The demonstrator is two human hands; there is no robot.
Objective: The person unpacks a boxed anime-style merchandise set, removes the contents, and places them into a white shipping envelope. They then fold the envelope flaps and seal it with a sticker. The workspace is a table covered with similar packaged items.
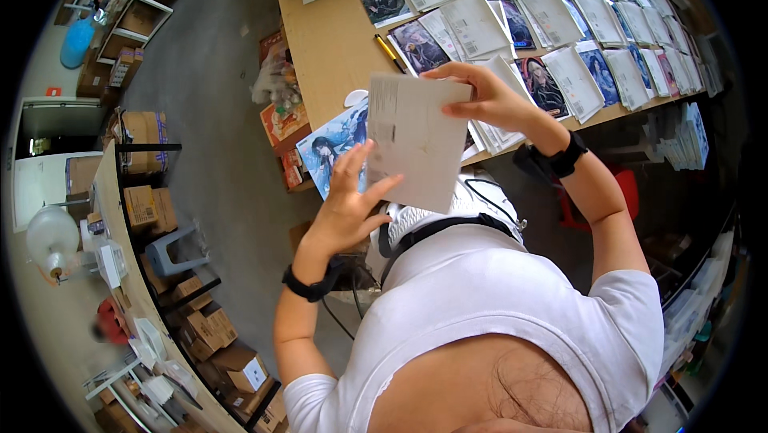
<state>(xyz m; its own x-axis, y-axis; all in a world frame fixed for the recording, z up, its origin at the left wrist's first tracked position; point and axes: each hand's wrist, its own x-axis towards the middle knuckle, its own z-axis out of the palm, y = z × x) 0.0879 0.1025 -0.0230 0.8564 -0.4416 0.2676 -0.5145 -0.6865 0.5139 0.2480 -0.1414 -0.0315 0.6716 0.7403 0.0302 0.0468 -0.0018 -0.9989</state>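
Note:
My right hand (pixel 492 101) grips a flat white packet (pixel 416 149) by its upper right edge, thumb on the near face. Faint grey print and a small barcode-like block mark that face. At the packet's lower left edge, my left hand (pixel 346 207) has its fingers stretched and spread; I cannot tell whether they touch the packet. Partly hidden behind the packet, a blue illustrated sheet (pixel 328 153) lies at the table's near left corner.
Rows of white packets (pixel 474 25) and illustrated cards (pixel 544 85) cover the right of the wooden table (pixel 320 49). A yellow-black pen (pixel 390 53) lies left of them. Cardboard boxes (pixel 284 125) stand beside the table. At far left are a shelf and a grey stool (pixel 178 253).

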